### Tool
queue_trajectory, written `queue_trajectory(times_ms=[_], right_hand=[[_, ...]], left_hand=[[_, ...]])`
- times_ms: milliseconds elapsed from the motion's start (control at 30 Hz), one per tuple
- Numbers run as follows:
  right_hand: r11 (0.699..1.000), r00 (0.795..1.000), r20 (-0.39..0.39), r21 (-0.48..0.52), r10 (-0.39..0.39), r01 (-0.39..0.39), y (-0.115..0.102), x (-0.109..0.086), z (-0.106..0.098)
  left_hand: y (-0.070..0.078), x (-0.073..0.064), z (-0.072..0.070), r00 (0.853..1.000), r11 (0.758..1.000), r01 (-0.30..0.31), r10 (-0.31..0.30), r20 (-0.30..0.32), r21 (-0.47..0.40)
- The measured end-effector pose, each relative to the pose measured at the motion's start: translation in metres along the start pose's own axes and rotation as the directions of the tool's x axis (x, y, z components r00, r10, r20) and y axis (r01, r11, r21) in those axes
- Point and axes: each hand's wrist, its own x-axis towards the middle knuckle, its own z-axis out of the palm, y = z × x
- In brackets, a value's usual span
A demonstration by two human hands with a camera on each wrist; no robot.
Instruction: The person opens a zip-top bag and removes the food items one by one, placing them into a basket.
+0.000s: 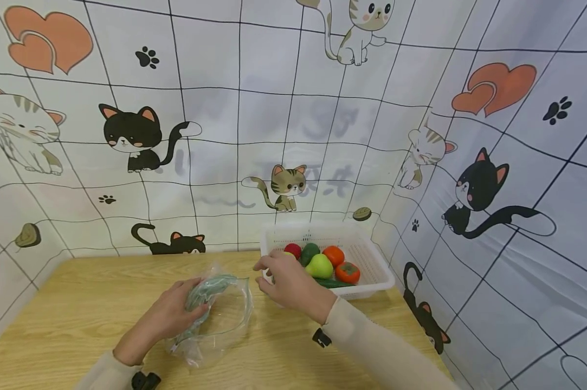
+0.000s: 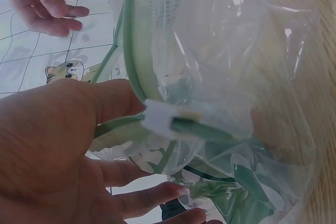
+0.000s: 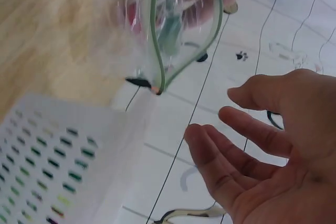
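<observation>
The left hand [image 1: 168, 317] holds a clear plastic bag [image 1: 220, 314] with a green zip edge; its thumb and fingers are curled around the bag near the mouth, and the mouth stands open toward the right and a little up; the bag lies on the wooden bench [image 1: 78, 303], its long axis going from the lower left to the upper right, toward the basket

The right hand [image 1: 288, 284] is empty; its fingers are relaxed and a little spread, palm down, just at the near left rim of the white basket [image 1: 376, 260]; it holds nothing; the basket stands at the right back corner of the bench, with a red fruit [image 1: 293, 250], a green pear [image 1: 320, 266], two orange fruits [image 1: 333, 255] and dark green pieces inside

The fruits lie to the right of the right hand, very near its fingertips; the bag mouth is to the left of it; so the right hand is the nearer one to the fruits, between the basket and the bag
</observation>
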Motion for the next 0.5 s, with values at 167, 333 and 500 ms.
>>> queue_trajectory(times_ms=[167,333,500], right_hand=[[0.992,0.992,-0.039,0.03,-0.118,0.119,-0.016,-0.009,0.016],[0.986,0.987,-0.002,0.029,-0.163,0.163,-0.03,-0.013,0.027],[0.983,0.982,0.074,-0.037,-0.176,0.179,-0.042,-0.011,0.04]], left_hand=[[-0.002,0.0,0.001,1.0,1.0,0.004,-0.004,0.0,0.0],[-0.003,0.0,0.002,1.0,1.0,-0.004,0.004,-0.008,-0.006],[-0.004,0.002,0.002,1.0,1.0,0.0,0.0,-0.003,-0.008]])
